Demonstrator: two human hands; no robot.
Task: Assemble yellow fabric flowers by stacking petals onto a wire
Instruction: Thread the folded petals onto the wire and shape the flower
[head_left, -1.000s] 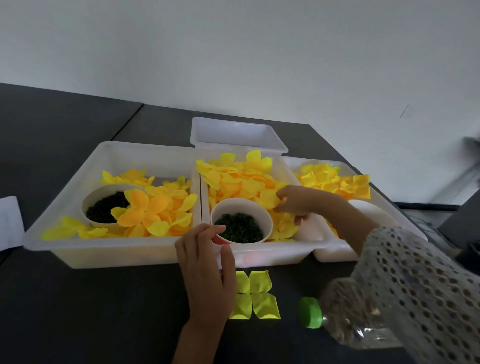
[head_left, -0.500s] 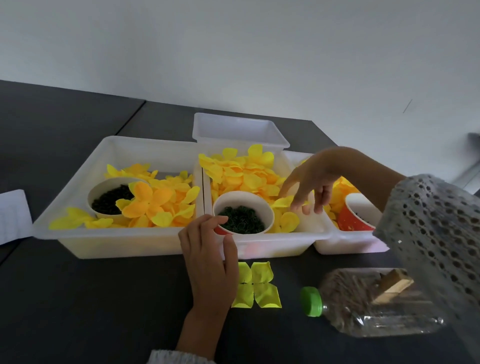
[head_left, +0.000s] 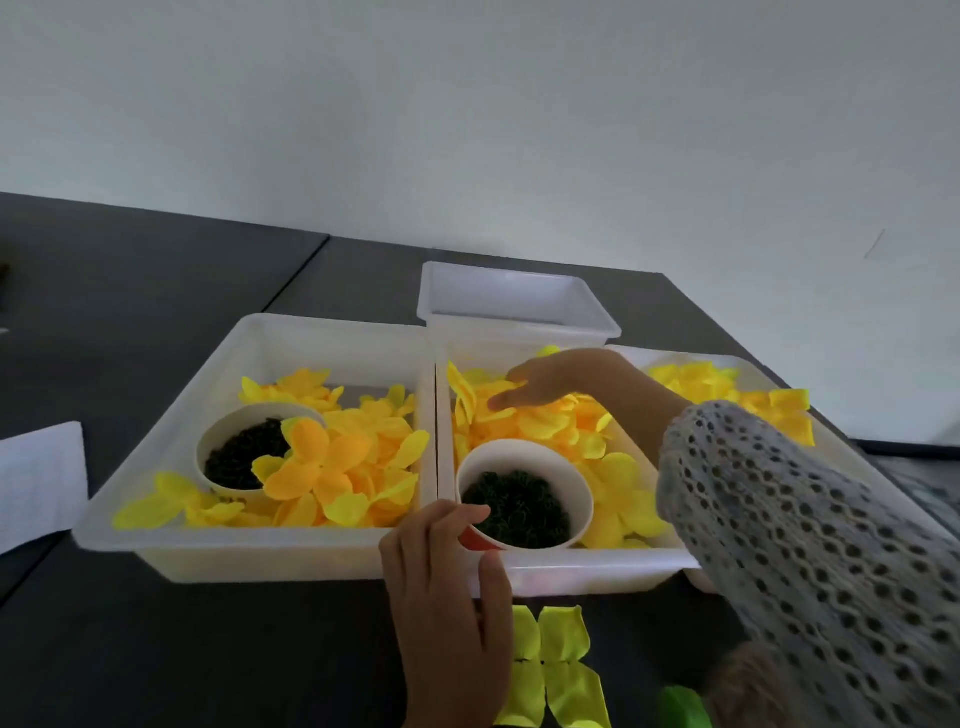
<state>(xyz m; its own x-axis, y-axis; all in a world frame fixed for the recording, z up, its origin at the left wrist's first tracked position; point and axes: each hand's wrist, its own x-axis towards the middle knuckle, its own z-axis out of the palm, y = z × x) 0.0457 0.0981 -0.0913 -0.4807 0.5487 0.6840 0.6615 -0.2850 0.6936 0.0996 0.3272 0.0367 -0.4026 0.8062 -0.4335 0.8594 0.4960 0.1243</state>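
Our right hand (head_left: 550, 382) has swung from the tray's near corner to the far petal heap (head_left: 524, 415) in the middle tray (head_left: 571, 571), fingers flat, gripping nothing yet — the next layer, we judge — while our left hand (head_left: 447, 587) stays relaxed on the rim.

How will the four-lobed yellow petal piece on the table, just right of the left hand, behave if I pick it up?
The petal piece looks like thin fabric with curled lobe edges, so probably floppy and very light. It lies flat on the dark table, so pinching an edge may be easier than scooping.
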